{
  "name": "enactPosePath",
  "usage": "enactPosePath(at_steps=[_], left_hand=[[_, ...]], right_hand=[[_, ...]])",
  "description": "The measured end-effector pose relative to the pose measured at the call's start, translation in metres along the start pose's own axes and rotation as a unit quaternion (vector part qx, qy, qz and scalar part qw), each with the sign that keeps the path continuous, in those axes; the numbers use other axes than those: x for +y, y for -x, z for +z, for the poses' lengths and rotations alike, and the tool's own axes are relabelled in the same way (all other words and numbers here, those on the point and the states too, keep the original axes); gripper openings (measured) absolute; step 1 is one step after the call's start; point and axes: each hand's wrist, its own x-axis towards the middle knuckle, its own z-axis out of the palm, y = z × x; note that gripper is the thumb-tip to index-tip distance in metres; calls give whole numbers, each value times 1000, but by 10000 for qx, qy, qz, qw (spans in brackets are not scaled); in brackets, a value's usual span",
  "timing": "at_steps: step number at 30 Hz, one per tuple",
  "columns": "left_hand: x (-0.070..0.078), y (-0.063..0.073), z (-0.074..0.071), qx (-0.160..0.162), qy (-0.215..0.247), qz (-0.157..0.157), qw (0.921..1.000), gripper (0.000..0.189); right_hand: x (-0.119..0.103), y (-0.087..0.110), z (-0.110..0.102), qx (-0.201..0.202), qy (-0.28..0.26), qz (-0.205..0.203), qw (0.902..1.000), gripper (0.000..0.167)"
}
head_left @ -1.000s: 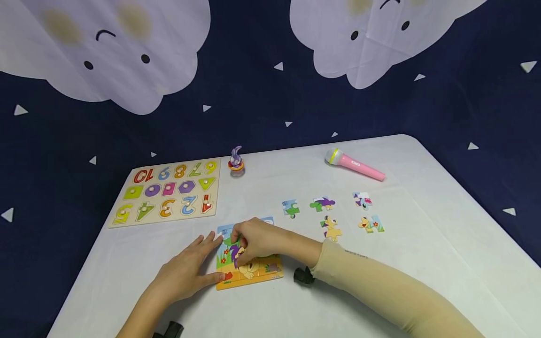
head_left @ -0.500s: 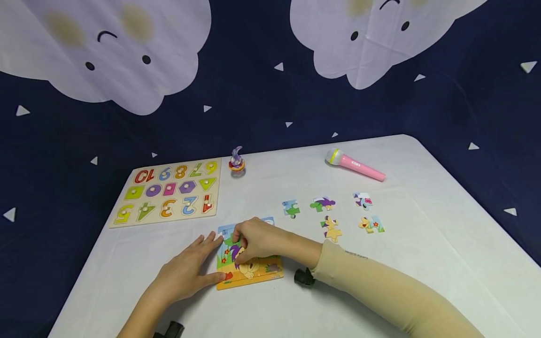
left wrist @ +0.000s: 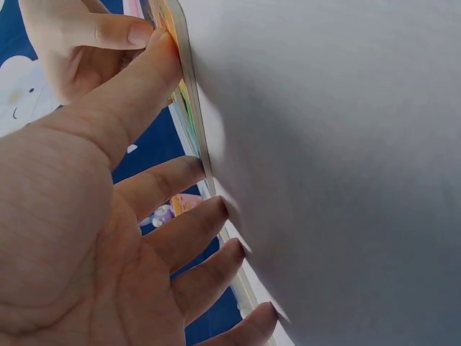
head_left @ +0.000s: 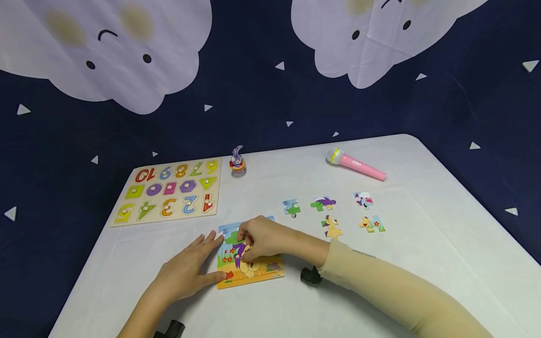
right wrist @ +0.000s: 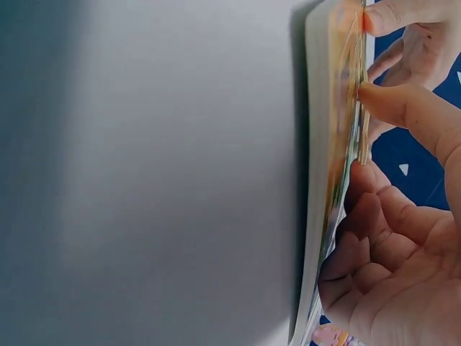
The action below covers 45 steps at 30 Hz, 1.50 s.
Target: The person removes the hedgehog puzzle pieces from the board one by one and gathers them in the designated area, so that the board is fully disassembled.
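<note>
A picture puzzle board [head_left: 253,280] with a blue-and-orange frame lies flat on the white table. My right hand [head_left: 266,238] is over its middle and pinches a puzzle piece [head_left: 239,253] with purple on it between thumb and curled fingers. In the right wrist view, the thin edge of that puzzle piece [right wrist: 363,133] shows between thumb and fingertip, close above the board. My left hand [head_left: 186,271] lies with spread fingers at the board's left side. Its thumb [left wrist: 162,54] presses on the board's near left corner, and the other fingertips touch the tabletop.
Several loose puzzle pieces [head_left: 323,203] lie right of the board. A wooden number-and-shape board [head_left: 164,223] is at the back left, beside a small purple toy figure [head_left: 237,159]. A pink toy microphone [head_left: 361,166] lies at the back right, near the table's far edge.
My right hand has shifted slightly right with the pinched puzzle piece, uncovering more red flowers on the board. The left hand stays in place.
</note>
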Motion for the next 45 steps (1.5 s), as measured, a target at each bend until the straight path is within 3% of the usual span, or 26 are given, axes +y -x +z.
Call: enactPosePath(at_steps=[10, 45], left_hand=[[2, -1, -1, -16, -151, -57, 9999, 93], [5, 1, 0, 44, -106, -113, 9999, 94]], right_hand=[[13, 13, -13, 71, 62, -74, 9999, 32], [62, 81, -62, 526, 312, 494, 9969, 32]])
